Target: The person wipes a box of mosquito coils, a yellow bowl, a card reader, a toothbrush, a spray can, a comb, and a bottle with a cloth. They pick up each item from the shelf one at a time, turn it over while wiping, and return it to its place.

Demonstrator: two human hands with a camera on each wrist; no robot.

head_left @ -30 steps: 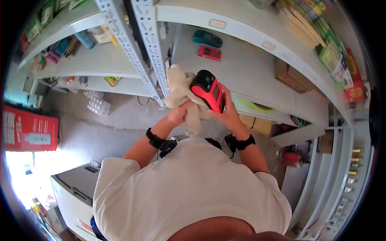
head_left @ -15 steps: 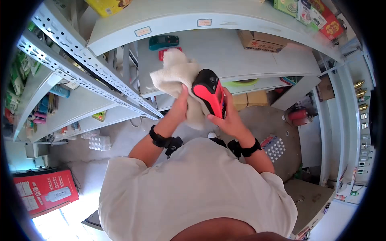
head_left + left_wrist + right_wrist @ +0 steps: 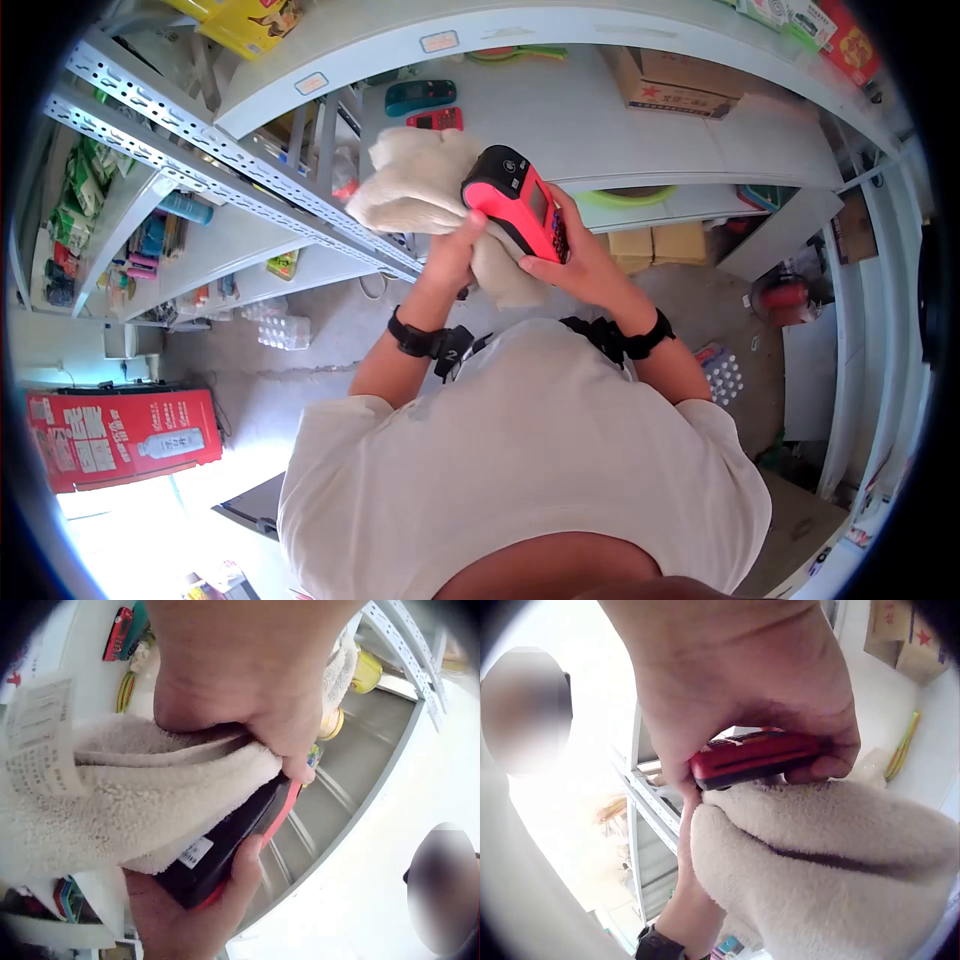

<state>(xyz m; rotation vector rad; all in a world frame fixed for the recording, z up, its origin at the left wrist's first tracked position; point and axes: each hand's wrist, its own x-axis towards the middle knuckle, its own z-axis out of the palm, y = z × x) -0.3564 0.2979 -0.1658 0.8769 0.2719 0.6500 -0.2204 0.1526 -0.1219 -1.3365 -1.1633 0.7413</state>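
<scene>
Head view, centre: the right hand [image 3: 590, 272] grips the red-and-black plastic handheld terminal [image 3: 519, 205]; the left hand [image 3: 452, 254] pinches the fluffy cream cloth [image 3: 418, 172] against it. Left wrist: I'd press cloth flat underneath. Right wrist: I'd grip edges only.

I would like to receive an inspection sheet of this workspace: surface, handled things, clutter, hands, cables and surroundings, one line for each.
Surface: pale shelf in front of the person, partly occupied.
Handled things: red-and-black terminal, tilted, held in the air; cream cloth against its black back.
Clutter: teal device, small red device and cardboard box on the shelf.
Hands: left hand holds the cloth, thumb at the terminal's edge; right hand grips the terminal.
Cables: pale loop on the floor, possibly a cable.
Surroundings: stocked shelving, red printed carton.
</scene>
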